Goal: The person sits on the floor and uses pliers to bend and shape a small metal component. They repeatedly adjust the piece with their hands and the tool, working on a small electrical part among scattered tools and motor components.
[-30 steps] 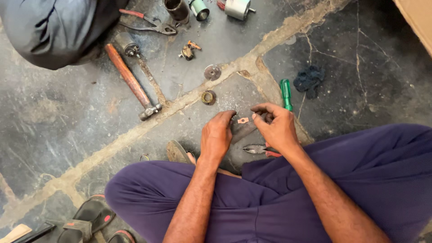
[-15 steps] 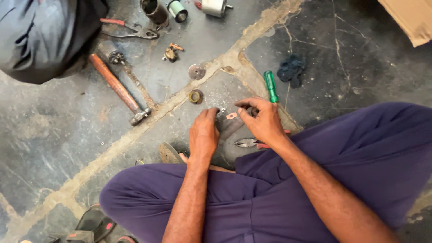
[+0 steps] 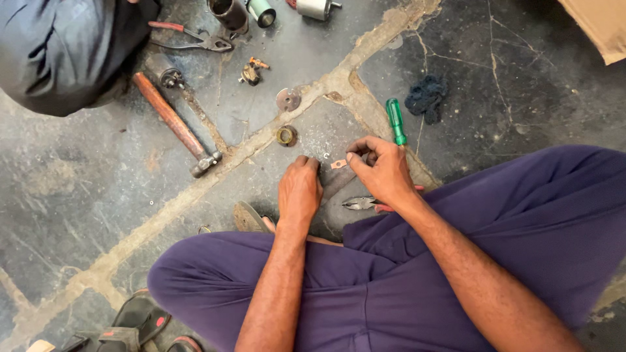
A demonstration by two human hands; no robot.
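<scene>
I sit cross-legged in purple trousers on a stone floor. My right hand [image 3: 383, 171] pinches a small copper-coloured metal piece [image 3: 338, 164] at its fingertips, just above the floor. My left hand [image 3: 299, 190] rests knuckles-up beside it, fingers curled down onto the floor; what is under them is hidden. A pair of pliers [image 3: 362, 203] with red handles lies under my right wrist. A green-handled screwdriver [image 3: 395, 121] lies just beyond my right hand. A brass ring [image 3: 286, 135] sits ahead of my left hand.
A hammer [image 3: 175, 124] with a wooden handle lies to the left. Farther off are a round metal disc [image 3: 288, 99], small brass parts [image 3: 250, 72], red-handled pliers [image 3: 189, 38], cylinders [image 3: 229, 12] and a dark rag [image 3: 426, 96]. Another person in dark clothes [image 3: 59, 52] crouches top left. Sandals [image 3: 137, 322] lie bottom left.
The view has shifted, so everything sits lower and to the right. Both hands stay close together over the same spot, the right still pinching the small copper piece.
</scene>
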